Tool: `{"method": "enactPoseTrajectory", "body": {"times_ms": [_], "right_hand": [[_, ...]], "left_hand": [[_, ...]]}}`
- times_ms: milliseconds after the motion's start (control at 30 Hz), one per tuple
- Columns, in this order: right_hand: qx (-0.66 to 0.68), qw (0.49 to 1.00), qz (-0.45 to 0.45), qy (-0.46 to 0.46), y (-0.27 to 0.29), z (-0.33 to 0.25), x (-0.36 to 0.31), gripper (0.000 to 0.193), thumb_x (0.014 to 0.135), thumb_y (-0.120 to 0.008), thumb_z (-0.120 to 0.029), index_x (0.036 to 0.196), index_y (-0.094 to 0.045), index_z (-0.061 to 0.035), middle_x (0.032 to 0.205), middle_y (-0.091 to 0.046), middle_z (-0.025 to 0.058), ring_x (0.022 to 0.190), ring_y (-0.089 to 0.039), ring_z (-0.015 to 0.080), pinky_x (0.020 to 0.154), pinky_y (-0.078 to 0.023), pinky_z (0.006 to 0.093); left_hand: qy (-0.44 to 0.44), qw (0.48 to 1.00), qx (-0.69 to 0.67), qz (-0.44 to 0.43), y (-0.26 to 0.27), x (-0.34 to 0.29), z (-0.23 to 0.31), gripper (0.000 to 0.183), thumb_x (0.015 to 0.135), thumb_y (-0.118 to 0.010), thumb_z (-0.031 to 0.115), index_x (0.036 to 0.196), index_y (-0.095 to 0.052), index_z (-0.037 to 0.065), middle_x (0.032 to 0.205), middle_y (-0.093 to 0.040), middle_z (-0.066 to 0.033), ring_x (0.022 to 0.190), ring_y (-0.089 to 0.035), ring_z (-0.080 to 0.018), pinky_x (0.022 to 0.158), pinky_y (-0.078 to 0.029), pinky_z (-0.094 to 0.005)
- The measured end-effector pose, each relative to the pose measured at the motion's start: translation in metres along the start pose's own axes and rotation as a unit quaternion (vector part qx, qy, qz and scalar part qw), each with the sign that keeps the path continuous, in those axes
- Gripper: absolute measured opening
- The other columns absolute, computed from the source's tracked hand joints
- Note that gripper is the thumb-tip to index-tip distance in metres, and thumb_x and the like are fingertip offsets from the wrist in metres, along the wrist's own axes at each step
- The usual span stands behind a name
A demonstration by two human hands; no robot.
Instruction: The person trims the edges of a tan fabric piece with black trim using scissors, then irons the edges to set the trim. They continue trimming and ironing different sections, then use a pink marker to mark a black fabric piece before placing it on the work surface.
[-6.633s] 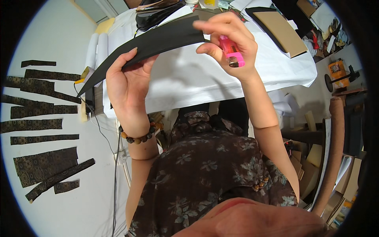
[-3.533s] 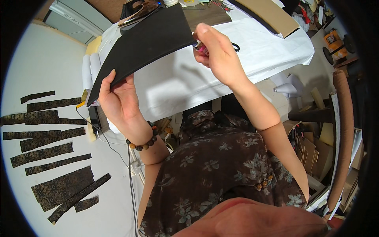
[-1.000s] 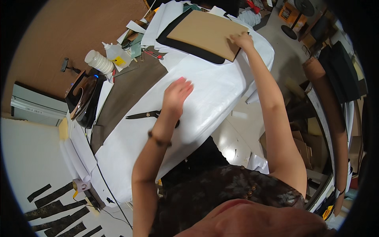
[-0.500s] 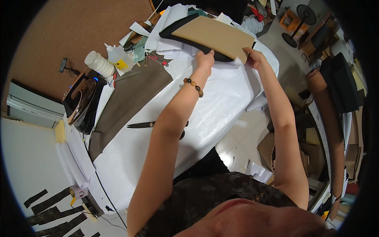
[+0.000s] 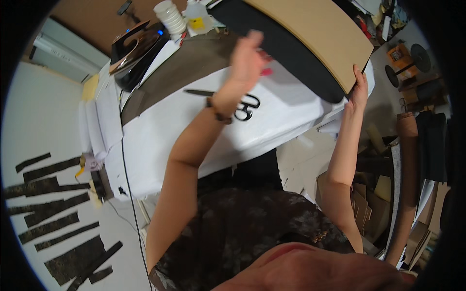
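My right hand [image 5: 358, 89] is closed on the near right corner of a tan panel [image 5: 310, 31], which has a curved long edge. A black backing sheet [image 5: 296, 60] lies beneath the panel and sticks out along its near side. My left hand [image 5: 246, 60], blurred and wearing a bead bracelet, is off the panel, over the white-covered table beside the black sheet. Something pinkish red [image 5: 266, 72] shows at its fingers, too smeared to name. Black-handled scissors [image 5: 248, 109] lie just below that hand, partly hidden by the wrist.
On the left of the table [image 5: 160, 145] stand an iron [image 5: 133, 51], a white ribbed jar [image 5: 170, 17] and a squeeze bottle [image 5: 198, 19]. A dark brown sheet [image 5: 179, 68] lies along the far left. A fan [image 5: 418, 58] stands on the floor at right.
My left hand has let go of the panel and come nearer, over the scissors. The panel has swung closer, still in my right hand. The whole view has shifted.
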State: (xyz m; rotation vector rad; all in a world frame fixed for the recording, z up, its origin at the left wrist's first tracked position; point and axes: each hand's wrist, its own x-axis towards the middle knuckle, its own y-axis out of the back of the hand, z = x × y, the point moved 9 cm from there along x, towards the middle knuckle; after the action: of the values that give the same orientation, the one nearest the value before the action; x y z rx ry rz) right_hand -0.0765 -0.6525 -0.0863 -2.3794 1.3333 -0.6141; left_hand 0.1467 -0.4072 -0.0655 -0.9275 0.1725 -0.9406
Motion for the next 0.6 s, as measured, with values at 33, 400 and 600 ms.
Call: {"method": "enactPoseTrajectory", "body": {"times_ms": [33, 400, 600], "right_hand": [[-0.001, 1.0, -0.024, -0.007, 0.001, -0.002, -0.009, 0.024, 0.091, -0.065, -0.013, 0.11, -0.057, -0.0006, 0.106, -0.066, 0.0093, 0.094, -0.065, 0.0172, 0.081, -0.053, 0.0287], [-0.002, 0.922, -0.279, -0.268, -0.161, 0.104, -0.188, 0.028, 0.086, -0.069, -0.011, 0.105, -0.048, -0.0105, 0.095, -0.066, 0.0067, 0.083, -0.065, 0.0123, 0.072, -0.054, 0.0264], [-0.19, 0.865, -0.422, -0.193, -0.205, 0.175, -0.226, 0.015, 0.093, -0.064, -0.022, 0.094, -0.056, -0.0088, 0.087, -0.063, -0.0016, 0.073, -0.059, 0.0063, 0.066, -0.049, 0.0243]], "left_hand": [[-0.001, 0.999, -0.041, -0.027, 0.007, -0.02, 0.035, 0.049, 0.092, -0.053, 0.045, 0.12, -0.055, 0.004, 0.132, -0.055, -0.0114, 0.123, -0.051, -0.0275, 0.106, -0.038, -0.0434], [0.149, 0.948, 0.106, 0.26, 0.203, -0.337, 0.172, 0.047, 0.096, -0.054, 0.024, 0.132, -0.046, -0.005, 0.127, -0.057, -0.02, 0.116, -0.057, -0.0283, 0.098, -0.047, -0.0379], [0.014, 0.88, 0.167, 0.444, 0.199, -0.438, 0.17, 0.049, 0.085, -0.065, -0.001, 0.13, -0.046, -0.002, 0.12, -0.06, -0.0158, 0.108, -0.061, -0.0268, 0.091, -0.051, -0.0384]]}}
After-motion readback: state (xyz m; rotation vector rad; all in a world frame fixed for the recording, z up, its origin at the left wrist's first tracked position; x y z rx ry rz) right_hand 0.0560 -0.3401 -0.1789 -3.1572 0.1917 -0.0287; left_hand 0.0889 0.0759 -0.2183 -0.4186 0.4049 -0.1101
